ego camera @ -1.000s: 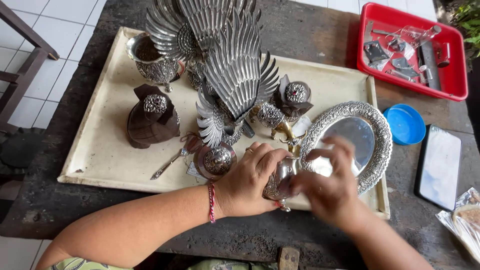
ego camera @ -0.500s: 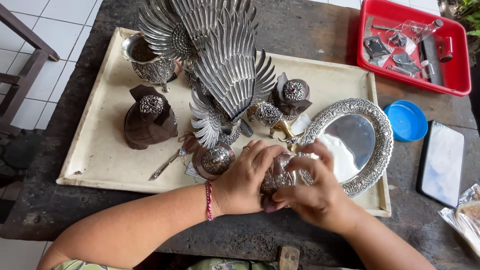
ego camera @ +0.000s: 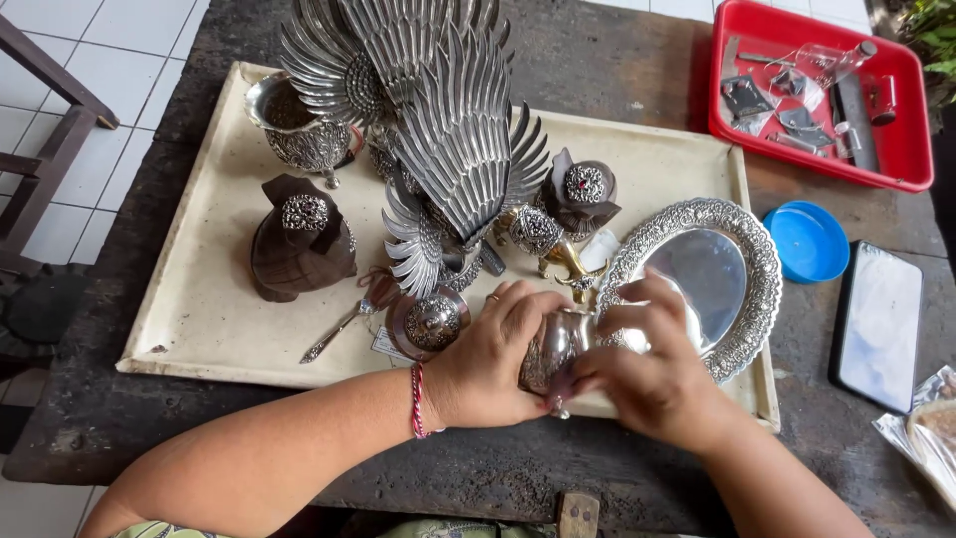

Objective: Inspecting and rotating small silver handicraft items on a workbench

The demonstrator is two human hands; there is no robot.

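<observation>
Silver is the material of almost everything on the cream tray [ego camera: 199,329]. The left hand [ego camera: 493,359] and the right hand [ego camera: 647,369] both close around a small silver cup [ego camera: 553,349], which sits between the palms at the front edge of the tray. The fingers of the left hand wrap the cup from the left side, and the fingers of the right hand cover it from the right and from above, so only the middle part of the cup shows. The grip of both hands is narrow and full on the cup. A red thread bracelet [ego camera: 418,401] is on the left wrist.

Just behind the right hand lies an oval silver plate [ego camera: 737,259] with an embossed rim; the fingers are in front of its lower left part. Just beside the left hand there is a small round lid [ego camera: 430,324], and to the left of it a little spoon [ego camera: 339,329]. A big silver bird [ego camera: 458,149] with open wings stands in the middle of the tray. Left of the bird is a dark brown box [ego camera: 294,244], and behind it a silver goblet [ego camera: 299,130]. Outside the tray, on the dark table [ego camera: 617,70], are a red tray [ego camera: 911,149] with tools, a blue lid [ego camera: 809,241] and a phone [ego camera: 876,324].
</observation>
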